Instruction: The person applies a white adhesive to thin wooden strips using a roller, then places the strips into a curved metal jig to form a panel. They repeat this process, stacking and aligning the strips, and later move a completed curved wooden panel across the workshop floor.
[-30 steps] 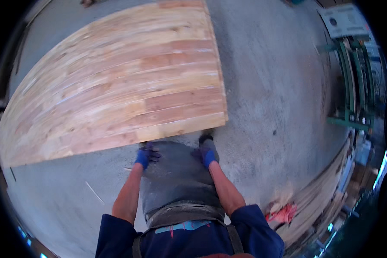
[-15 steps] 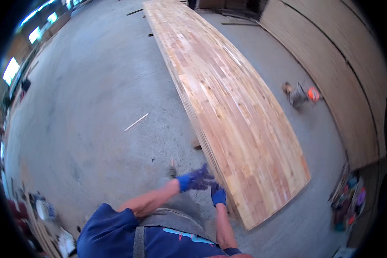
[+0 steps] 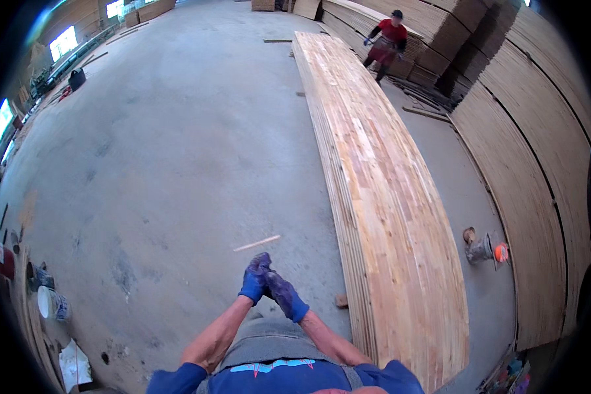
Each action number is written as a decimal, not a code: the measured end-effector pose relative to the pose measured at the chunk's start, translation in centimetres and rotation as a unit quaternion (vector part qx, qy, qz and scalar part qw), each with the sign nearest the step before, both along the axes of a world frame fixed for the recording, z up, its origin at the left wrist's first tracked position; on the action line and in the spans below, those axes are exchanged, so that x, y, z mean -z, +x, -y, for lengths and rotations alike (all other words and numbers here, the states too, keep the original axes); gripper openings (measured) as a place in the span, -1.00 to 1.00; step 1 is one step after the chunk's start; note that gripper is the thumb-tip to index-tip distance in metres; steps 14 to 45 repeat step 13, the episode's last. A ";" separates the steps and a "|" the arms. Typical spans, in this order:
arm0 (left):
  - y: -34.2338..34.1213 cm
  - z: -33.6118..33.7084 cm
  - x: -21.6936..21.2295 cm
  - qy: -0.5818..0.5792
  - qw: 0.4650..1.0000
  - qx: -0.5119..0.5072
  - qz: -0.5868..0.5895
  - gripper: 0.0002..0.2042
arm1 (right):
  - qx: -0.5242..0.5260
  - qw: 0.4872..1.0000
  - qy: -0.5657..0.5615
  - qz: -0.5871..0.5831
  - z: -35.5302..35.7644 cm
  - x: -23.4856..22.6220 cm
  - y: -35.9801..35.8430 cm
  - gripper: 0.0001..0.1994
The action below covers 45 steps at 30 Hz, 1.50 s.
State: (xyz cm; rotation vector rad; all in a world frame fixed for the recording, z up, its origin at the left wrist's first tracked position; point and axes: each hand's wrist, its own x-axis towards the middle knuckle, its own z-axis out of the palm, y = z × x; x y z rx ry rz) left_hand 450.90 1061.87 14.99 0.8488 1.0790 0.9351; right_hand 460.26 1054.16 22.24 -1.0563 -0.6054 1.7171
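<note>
My left hand (image 3: 255, 277) and my right hand (image 3: 286, 297), in purple-and-blue work gloves, meet in front of my waist. They press against each other with the fingers closed together. Whether anything small lies between them is hidden. Both are over the concrete floor, left of a long stack of jointed wooden panels (image 3: 400, 223) and not touching it. Just beyond my hands a thin wood strip (image 3: 257, 243) lies on the floor.
A person (image 3: 389, 41) in red stands by the stack's far right. Tall panel stacks (image 3: 532, 184) line the right, with a container with an orange part (image 3: 486, 251) on the floor before them. A wood block (image 3: 341, 301) juts from under the stack. A white bucket (image 3: 51, 303) is at left.
My view has turned, so the panel stack now runs further right and a person shows at its far end. My hands have moved away from the stack's edge and come together.
</note>
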 end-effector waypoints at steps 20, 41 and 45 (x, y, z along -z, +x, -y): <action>-23.4 -55.4 -6.6 0.110 0.966 -0.177 -0.150 -0.59 | -0.111 0.981 0.074 -0.142 -57.1 -1.1 -21.9 -0.46; -23.4 -55.4 -6.6 0.110 0.966 -0.177 -0.150 -0.59 | -0.111 0.981 0.074 -0.142 -57.1 -1.1 -21.9 -0.46; -23.4 -55.4 -6.6 0.110 0.966 -0.177 -0.150 -0.59 | -0.111 0.981 0.074 -0.142 -57.1 -1.1 -21.9 -0.46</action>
